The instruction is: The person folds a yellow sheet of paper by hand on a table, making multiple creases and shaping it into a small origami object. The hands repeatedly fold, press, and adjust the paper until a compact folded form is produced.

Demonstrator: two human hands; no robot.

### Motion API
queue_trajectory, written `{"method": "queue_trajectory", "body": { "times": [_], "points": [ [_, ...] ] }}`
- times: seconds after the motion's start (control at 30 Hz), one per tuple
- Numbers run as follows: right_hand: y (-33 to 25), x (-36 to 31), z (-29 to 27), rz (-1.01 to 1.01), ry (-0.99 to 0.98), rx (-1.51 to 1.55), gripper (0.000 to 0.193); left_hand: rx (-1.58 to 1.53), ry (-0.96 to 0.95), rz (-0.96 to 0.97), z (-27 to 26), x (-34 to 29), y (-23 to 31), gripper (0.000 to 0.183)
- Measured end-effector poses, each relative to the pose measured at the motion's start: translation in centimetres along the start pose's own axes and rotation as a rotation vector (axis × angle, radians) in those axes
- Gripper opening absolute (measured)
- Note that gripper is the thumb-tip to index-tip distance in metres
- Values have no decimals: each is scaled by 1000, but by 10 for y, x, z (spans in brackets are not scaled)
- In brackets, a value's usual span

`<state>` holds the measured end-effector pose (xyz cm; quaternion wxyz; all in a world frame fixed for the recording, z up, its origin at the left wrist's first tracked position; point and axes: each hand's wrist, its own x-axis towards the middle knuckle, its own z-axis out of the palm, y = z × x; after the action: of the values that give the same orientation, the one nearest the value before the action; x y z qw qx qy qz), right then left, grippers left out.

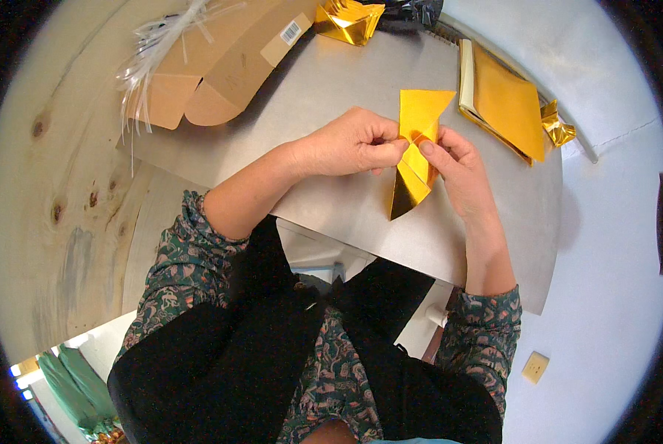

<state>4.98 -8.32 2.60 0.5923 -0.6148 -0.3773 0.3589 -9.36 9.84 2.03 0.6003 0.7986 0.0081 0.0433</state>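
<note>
A sheet of shiny gold foil paper (422, 111), folded into a slanted strip with pointed ends, is held up over the grey tabletop. My left hand (355, 144) pinches its left edge near the middle, fingers curled in. On the other side, my right hand (457, 163) grips it with the thumb on the front face and the fingers behind. A crease runs across the strip between the two thumbs. Its lower tip points down toward the table's near edge. The back of the paper and some fingertips are hidden.
A cardboard box (231, 66) with clear plastic strips (157, 55) lies at far left. Folded gold pieces (348, 21) sit at the back beside a black plastic bag (413, 11). A stack of gold paper (501, 100) and a crumpled gold piece (558, 126) lie at right, near the wall.
</note>
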Motion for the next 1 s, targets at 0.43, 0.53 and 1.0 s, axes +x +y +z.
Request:
{"method": "queue_trajectory", "body": {
  "times": [0.43, 0.53, 1.0],
  "points": [
    [11, 3, -5, -117, 127, 41, 16, -200, 24, 74, 22, 11, -17, 27],
    [12, 3, -5, -112, 119, 4, 16, -159, 60, 58, 19, 9, -16, 29],
    [10, 4, -8, -47, -3, -56, 19, -219, 192, 15, 26, 9, -7, 27]
  ]
}}
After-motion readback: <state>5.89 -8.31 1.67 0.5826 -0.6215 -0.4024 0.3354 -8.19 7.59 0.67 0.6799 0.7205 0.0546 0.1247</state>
